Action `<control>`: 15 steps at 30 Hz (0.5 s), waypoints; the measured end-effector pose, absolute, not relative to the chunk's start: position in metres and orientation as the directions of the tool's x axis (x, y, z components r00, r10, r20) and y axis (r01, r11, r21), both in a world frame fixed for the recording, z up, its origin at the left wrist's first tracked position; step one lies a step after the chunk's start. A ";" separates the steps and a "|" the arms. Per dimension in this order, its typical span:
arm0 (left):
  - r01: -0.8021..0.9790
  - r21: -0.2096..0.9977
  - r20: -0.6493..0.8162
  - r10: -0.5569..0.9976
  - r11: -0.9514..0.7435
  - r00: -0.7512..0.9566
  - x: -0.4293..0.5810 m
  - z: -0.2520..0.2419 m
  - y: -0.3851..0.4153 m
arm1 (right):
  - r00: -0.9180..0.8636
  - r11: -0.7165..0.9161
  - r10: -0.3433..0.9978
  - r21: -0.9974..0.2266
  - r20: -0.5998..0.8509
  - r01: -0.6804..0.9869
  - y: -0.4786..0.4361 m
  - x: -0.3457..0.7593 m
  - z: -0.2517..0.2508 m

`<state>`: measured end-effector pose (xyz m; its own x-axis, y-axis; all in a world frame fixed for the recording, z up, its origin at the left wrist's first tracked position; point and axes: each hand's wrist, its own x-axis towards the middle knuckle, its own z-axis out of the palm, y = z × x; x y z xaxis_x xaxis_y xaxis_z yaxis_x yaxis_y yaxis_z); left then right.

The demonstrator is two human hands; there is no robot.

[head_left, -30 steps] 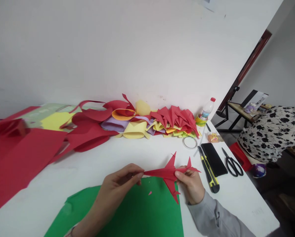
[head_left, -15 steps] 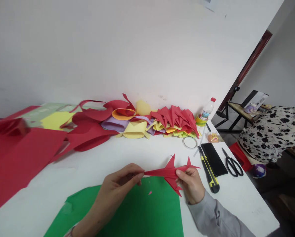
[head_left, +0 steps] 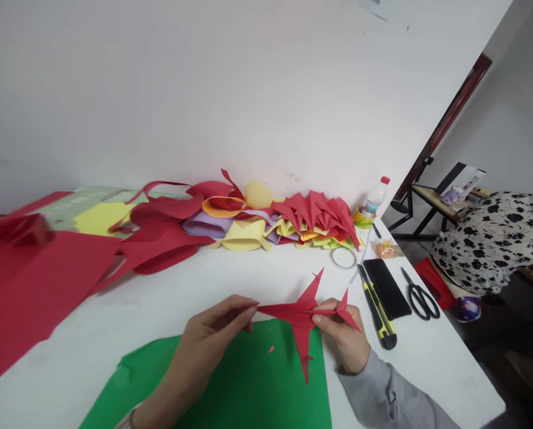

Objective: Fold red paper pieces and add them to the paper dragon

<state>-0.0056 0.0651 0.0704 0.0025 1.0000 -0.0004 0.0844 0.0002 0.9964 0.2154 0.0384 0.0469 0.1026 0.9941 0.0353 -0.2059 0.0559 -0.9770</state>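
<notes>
A folded red paper plane [head_left: 305, 313] is held in the air above the white table [head_left: 168, 304], between both my hands. My left hand [head_left: 212, 339] pinches its pointed nose. My right hand [head_left: 344, 339] pinches its body near the tail, fingers closed. One wing points away from me, the other hangs down over a green paper sheet [head_left: 230, 387] that lies under my hands.
Red paper sheets [head_left: 34, 280] lie at the left. A heap of folded coloured paper [head_left: 257, 220] runs along the wall. To the right lie a tape ring [head_left: 343, 257], a yellow utility knife [head_left: 377, 310], a black phone [head_left: 386, 288], scissors [head_left: 420, 295] and a bottle [head_left: 373, 201]. A person in a flowered top [head_left: 489, 238] sits at far right.
The plane has rolled in my hands: its near wing now hangs straight down and longer, the far wing stands higher. My right hand's grip shifted slightly towards the tail.
</notes>
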 end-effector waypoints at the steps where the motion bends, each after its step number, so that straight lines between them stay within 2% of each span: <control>1: 0.064 0.998 -0.018 1.000 0.019 -0.013 -0.006 0.069 0.066 | 0.105 0.056 0.994 -0.978 0.036 -0.203 0.038 0.215 0.048; 8: -0.293 0.936 -0.250 0.954 0.194 -0.165 -0.009 0.065 0.073 | 0.135 0.072 0.990 -0.981 0.048 -0.180 0.041 0.218 0.049; 11: -0.323 0.923 -0.267 0.953 0.209 -0.146 -0.007 0.068 0.074 | 0.141 0.075 0.989 -0.983 0.052 -0.168 0.042 0.219 0.049; 15: -0.260 0.938 -0.253 0.965 0.228 -0.067 -0.004 0.072 0.070 | 0.125 0.072 0.991 -0.982 0.051 -0.173 0.042 0.220 0.048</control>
